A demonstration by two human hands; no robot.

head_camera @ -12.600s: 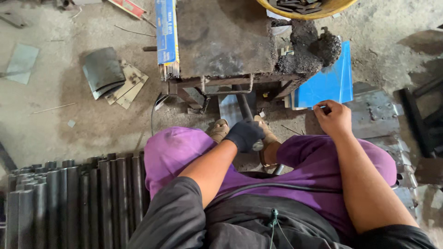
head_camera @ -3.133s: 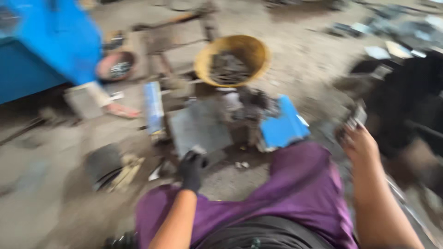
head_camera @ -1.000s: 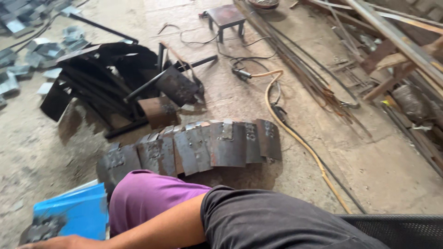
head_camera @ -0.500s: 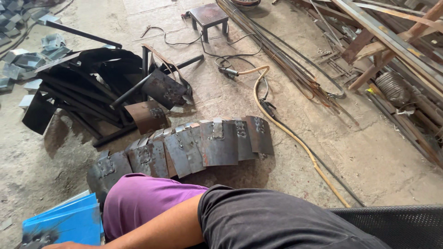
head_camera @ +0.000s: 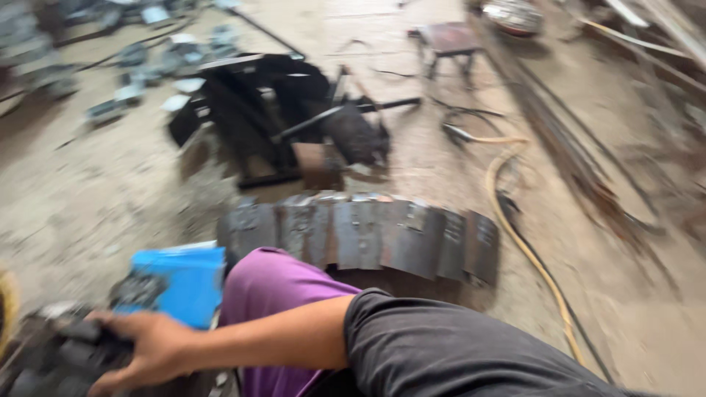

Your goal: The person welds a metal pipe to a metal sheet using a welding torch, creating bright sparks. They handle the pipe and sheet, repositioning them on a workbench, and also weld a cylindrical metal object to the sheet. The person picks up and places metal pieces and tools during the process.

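The floor (head_camera: 95,198) is bare, dusty concrete, littered with metal scrap, and the whole view is smeared by motion blur. At the far left edge a sliver of a yellow rim (head_camera: 6,301) shows, too little of it to tell what it holds. Along the upper left, small pale metal pieces (head_camera: 140,73) lie scattered over the ground, well apart from one another.

At the lower left the right hand (head_camera: 143,349) reaches across the body, fingers curled down over a dark lump of metal parts (head_camera: 51,353); it touches the lump, but the blur hides whether the fingers truly grip it. The left hand is out of view. Just beside the hand, slightly above it, lies a blue flat box (head_camera: 184,283) with a dark piece resting on its near corner. A purple trouser knee (head_camera: 276,290) rises next to the box, and a dark grey sleeve (head_camera: 448,353) covers the upper arm.

Past the knee, a curved row of overlapping dark metal plates (head_camera: 368,235) lies on the floor. Behind it sits a heap of black bent sheet metal and bars (head_camera: 272,110), with a rusty cylinder (head_camera: 312,163) at its front. Further right, a small metal stool (head_camera: 448,40) stands near the top, and a yellow hose (head_camera: 526,250) snakes down the floor beside a black cable (head_camera: 548,290). Long rods (head_camera: 581,147) lie along the right side.
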